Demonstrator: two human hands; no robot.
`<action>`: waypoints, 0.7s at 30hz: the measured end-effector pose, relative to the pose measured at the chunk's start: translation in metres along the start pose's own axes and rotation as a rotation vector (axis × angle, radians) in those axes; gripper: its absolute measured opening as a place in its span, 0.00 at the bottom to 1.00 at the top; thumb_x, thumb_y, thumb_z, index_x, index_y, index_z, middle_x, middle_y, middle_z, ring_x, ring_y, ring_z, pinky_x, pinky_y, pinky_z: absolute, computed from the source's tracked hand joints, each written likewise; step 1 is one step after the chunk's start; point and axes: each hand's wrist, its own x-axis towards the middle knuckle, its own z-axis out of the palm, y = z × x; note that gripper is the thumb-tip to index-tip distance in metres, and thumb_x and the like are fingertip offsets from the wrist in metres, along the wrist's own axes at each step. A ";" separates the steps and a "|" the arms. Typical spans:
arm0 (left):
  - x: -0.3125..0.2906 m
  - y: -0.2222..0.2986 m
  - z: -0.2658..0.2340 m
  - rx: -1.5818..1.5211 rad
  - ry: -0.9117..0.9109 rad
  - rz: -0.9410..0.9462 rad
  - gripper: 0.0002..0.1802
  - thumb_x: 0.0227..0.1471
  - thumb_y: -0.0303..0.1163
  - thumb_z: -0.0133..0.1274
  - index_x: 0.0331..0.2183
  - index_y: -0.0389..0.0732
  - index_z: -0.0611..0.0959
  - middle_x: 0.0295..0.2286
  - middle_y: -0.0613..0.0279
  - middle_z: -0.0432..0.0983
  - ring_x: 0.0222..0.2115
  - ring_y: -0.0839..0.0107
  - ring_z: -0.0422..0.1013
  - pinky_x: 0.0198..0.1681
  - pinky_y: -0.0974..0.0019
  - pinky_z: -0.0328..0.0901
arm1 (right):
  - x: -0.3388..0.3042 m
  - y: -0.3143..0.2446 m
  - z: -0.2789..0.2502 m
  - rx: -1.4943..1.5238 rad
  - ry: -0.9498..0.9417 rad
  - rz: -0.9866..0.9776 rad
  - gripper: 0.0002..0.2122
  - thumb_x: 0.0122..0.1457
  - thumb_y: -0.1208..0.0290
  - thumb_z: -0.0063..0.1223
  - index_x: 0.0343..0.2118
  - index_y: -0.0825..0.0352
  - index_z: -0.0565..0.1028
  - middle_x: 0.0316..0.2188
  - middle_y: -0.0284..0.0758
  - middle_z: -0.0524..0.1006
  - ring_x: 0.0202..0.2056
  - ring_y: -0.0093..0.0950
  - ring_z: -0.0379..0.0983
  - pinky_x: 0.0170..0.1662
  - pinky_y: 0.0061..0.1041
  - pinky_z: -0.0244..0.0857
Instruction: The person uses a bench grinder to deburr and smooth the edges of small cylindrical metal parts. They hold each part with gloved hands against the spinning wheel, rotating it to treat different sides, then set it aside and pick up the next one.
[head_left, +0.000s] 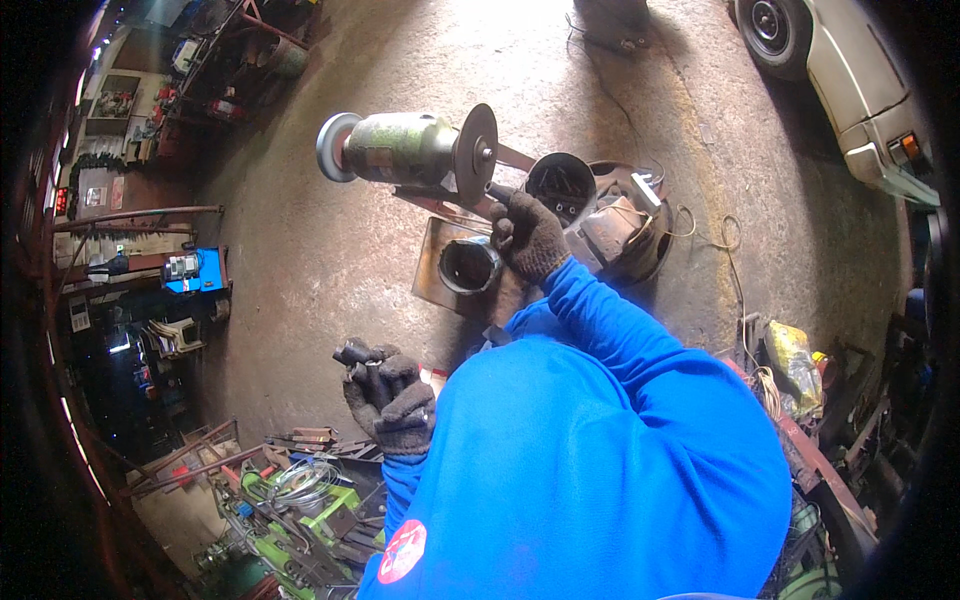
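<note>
My right hand (530,238), in a dark knit glove, is closed around a short dark metal cylinder (496,190). The cylinder's end lies by the lower right edge of a dark disc (474,158) on a green bench grinder (412,146); whether they touch, I cannot tell. Lower left, my left hand (392,402), gloved as well, is curled around dark cylindrical metal pieces (354,352); their exact number is hidden by the fingers. A round black container (533,178) with small metal parts inside stands just beyond my right hand. Below the grinder is an open round tin (468,288).
A pale grinding wheel (333,147) sits on the grinder's left end. Right of my right hand is a bin with a boxy metal piece (606,235) and loose cord. Green machinery (330,515) and scrap metal lie lower left. A parked car (855,85) stands far right.
</note>
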 end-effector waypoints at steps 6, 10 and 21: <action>-0.001 0.002 -0.003 -0.002 -0.023 0.003 0.22 0.72 0.41 0.53 0.62 0.50 0.83 0.59 0.51 0.78 0.53 0.65 0.76 0.27 0.73 0.76 | 0.004 0.002 -0.001 -0.005 0.069 0.015 0.21 0.75 0.64 0.56 0.66 0.67 0.76 0.41 0.28 0.76 0.34 0.17 0.70 0.38 0.16 0.72; -0.004 0.007 -0.008 -0.006 -0.030 -0.031 0.22 0.73 0.40 0.52 0.63 0.50 0.83 0.60 0.51 0.77 0.54 0.65 0.76 0.28 0.73 0.77 | 0.006 0.003 0.008 0.007 0.152 0.013 0.20 0.75 0.60 0.57 0.63 0.65 0.78 0.40 0.28 0.76 0.33 0.17 0.70 0.36 0.15 0.71; 0.006 -0.009 0.011 -0.007 -0.037 0.026 0.19 0.73 0.39 0.51 0.61 0.50 0.84 0.58 0.50 0.78 0.54 0.63 0.76 0.27 0.73 0.77 | 0.011 0.000 0.006 0.010 0.139 0.057 0.24 0.76 0.46 0.53 0.62 0.59 0.79 0.36 0.27 0.76 0.31 0.17 0.70 0.33 0.17 0.69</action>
